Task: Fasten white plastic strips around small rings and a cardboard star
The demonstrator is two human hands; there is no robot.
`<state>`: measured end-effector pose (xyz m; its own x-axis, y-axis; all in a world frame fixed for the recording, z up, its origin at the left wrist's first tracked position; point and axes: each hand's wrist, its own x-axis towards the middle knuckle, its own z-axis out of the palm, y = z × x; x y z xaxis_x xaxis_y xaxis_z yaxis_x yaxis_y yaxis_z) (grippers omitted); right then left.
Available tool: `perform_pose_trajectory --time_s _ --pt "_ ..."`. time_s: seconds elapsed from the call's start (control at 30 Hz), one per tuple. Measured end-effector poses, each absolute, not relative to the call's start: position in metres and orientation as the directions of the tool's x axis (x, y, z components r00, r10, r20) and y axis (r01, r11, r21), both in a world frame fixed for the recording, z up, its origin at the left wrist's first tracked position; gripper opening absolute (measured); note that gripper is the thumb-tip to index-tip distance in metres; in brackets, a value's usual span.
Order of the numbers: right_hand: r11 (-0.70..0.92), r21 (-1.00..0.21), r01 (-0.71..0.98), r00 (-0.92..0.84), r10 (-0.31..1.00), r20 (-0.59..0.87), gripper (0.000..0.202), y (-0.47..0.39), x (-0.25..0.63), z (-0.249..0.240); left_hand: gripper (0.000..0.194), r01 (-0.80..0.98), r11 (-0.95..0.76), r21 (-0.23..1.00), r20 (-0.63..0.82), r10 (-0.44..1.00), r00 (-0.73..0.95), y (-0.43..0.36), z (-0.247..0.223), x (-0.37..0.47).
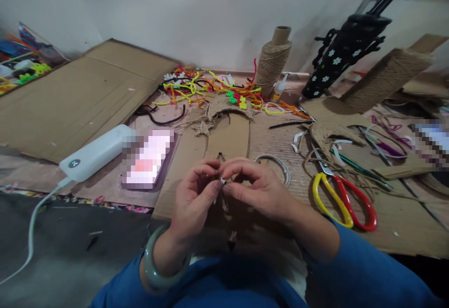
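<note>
Head: left hand (194, 198), right hand (261, 189) near cardboard (164, 205) edge.

Twine roll (275, 62) rough; cardbd (87, 88) matt; scissor hndls (343, 193) glossy plast.

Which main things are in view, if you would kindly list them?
Twine rolls: 2, tan, back right
Flowered holder: 1, black, between them
Craft stems: many, multicoloured, back centre
Wrapped crescents: 2, tan, centre and right
Wrapped star: 1, tan, centre
Scissors: 1, red and yellow, right
Ring: 1, white, centre right
Power bank: 1, white, left
Phone: 1, pinkish, left
Cardboard: several, brown, throughout
Small piece: 1, white, held centrally
Bangle: 1, pale green, lower centre
Left hand: 1, blue-sleeved, centre
Right hand: 1, blue-sleeved, centre
</note>
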<state>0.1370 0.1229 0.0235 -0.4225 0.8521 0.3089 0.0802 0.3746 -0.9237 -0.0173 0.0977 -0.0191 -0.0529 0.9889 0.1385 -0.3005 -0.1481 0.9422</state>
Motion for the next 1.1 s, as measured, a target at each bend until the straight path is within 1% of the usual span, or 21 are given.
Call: perform_pose_trajectory --time_s 0.1,0.2,0.3,0.43,0.5,0.57,0.63,0.7,0.83,1.0,1.1 --pt "0.494 -0.863 0.111 -0.424 0.809 0.408 0.011 0.12 0.136 0.022 0.015 -0.193 -0.209 0.959 0.185 0.974 -0.132 0.098 -0.02 -0.017" --pt "0.601 -0.781 0.166 -0.428 0.758 0.492 0.014 0.118 0.136 0.021 0.011 -0.013 -0.333 0.943 0.323 0.922 -0.216 0.097 -0.019 -0.018" --pt "0.661 -0.709 0.248 -0.387 0.738 0.553 0.011 0.117 0.136 0.022 0.004 0.103 -0.424 0.9 0.436 0.88 -0.185 0.096 -0.017 -0.019" --pt "0.734 -0.608 0.302 -0.371 0.678 0.635 0.01 0.117 0.137 0.02 0.007 0.245 -0.502 0.83 0.547 0.819 -0.174 0.095 -0.013 -0.018" --pt "0.765 -0.548 0.337 -0.378 0.643 0.666 0.011 0.117 0.137 0.019 0.01 0.23 -0.517 0.824 0.555 0.818 -0.15 0.094 -0.012 -0.017" --pt "0.783 -0.495 0.378 -0.384 0.619 0.685 0.01 0.118 0.138 0.017 0.013 0.157 -0.505 0.849 0.522 0.847 -0.1 0.094 -0.012 -0.017" --pt "0.791 -0.454 0.41 -0.39 0.603 0.696 0.01 0.119 0.138 0.016 0.012 0.088 -0.476 0.875 0.482 0.874 -0.065 0.093 -0.011 -0.016" --pt "0.795 -0.427 0.431 -0.401 0.593 0.698 0.01 0.119 0.138 0.015 0.01 0.039 -0.446 0.894 0.448 0.892 -0.066 0.093 -0.012 -0.016" --pt "0.791 -0.42 0.444 -0.427 0.599 0.678 0.012 0.119 0.138 0.014 0.008 -0.026 -0.39 0.921 0.386 0.918 -0.095 0.093 -0.015 -0.017" --pt "0.784 -0.437 0.44 -0.423 0.611 0.669 0.012 0.118 0.138 0.014 0.012 -0.091 -0.347 0.933 0.342 0.937 -0.07 0.093 -0.019 -0.019" --pt "0.789 -0.416 0.452 -0.437 0.603 0.667 0.011 0.119 0.139 0.013 0.013 -0.124 -0.318 0.94 0.313 0.948 -0.055 0.094 -0.02 -0.02"
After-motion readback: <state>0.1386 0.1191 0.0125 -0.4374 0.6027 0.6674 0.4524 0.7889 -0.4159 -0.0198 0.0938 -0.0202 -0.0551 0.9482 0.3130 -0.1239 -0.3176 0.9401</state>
